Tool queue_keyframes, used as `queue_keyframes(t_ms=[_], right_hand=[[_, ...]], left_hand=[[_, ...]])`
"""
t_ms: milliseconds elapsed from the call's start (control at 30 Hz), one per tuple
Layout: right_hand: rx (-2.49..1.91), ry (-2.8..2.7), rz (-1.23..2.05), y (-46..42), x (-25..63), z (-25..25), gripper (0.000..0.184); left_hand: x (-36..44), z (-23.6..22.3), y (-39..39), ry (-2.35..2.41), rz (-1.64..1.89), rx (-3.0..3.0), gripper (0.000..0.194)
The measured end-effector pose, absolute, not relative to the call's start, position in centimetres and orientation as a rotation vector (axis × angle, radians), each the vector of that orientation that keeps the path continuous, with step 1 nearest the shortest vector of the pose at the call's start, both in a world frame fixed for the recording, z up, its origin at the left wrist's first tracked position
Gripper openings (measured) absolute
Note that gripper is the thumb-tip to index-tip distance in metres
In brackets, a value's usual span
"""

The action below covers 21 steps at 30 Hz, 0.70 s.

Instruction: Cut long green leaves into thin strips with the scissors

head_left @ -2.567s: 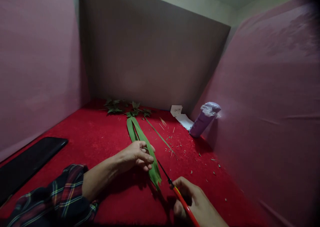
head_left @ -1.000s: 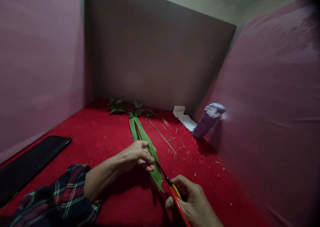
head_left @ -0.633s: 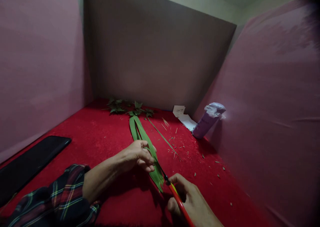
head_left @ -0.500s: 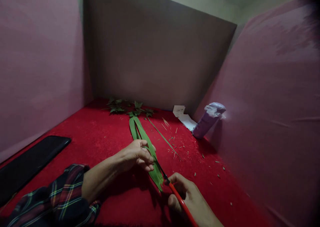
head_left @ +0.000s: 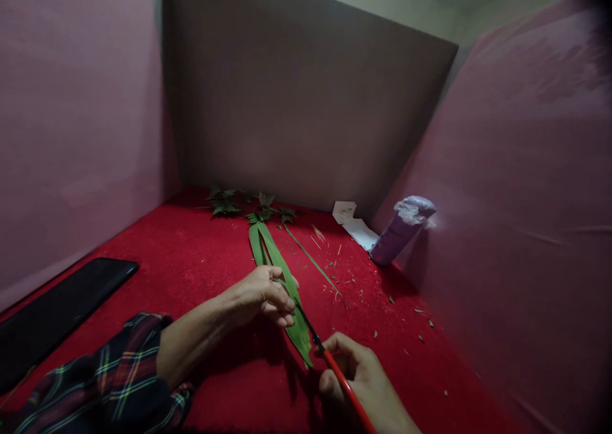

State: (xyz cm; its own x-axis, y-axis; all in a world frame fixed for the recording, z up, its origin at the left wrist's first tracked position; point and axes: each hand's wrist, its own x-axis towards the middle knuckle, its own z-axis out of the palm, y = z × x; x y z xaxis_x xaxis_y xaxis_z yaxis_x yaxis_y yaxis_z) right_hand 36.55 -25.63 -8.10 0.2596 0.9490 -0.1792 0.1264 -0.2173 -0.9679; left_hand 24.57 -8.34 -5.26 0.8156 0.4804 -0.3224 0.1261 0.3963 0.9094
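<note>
My left hand is closed on a long green leaf, pinching it between thumb and fingers. The leaf runs from the leafy sprigs at the back toward me, and its near end is ragged and pointed. In my right hand are scissors with a red handle and dark blades. The blades lie along the leaf's right side, their tips close to my left thumb. Whether they are cutting into the leaf I cannot tell. A second long leaf lies beside the held one, partly hidden behind my left hand.
Leafy sprigs lie at the back of the red cloth. A thin green strip, small sticks and leaf scraps are scattered on the right. White cards and a purple packet stand near the right wall. A black phone-like slab lies left.
Over the last seconds the scissors have moved in against the leaf, and their blades have closed, with the yellow inside of the handle now out of sight. My left hand keeps its grip.
</note>
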Motion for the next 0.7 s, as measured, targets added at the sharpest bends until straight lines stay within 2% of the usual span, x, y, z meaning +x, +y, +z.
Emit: queue_keyframes(t_ms=[300,700], right_hand=[[-1.648,-1.239,0.953,-25.7,36.61,-7.4,0.065],[-1.56,-1.0,1.116,-24.9,35.93,-7.55,0.062]], left_hand=[[24.38,-4.82,-8.76,0.618,0.207,1.161,0.068],[24.51,-4.93,-8.66,0.616,0.22,1.141,0.066]])
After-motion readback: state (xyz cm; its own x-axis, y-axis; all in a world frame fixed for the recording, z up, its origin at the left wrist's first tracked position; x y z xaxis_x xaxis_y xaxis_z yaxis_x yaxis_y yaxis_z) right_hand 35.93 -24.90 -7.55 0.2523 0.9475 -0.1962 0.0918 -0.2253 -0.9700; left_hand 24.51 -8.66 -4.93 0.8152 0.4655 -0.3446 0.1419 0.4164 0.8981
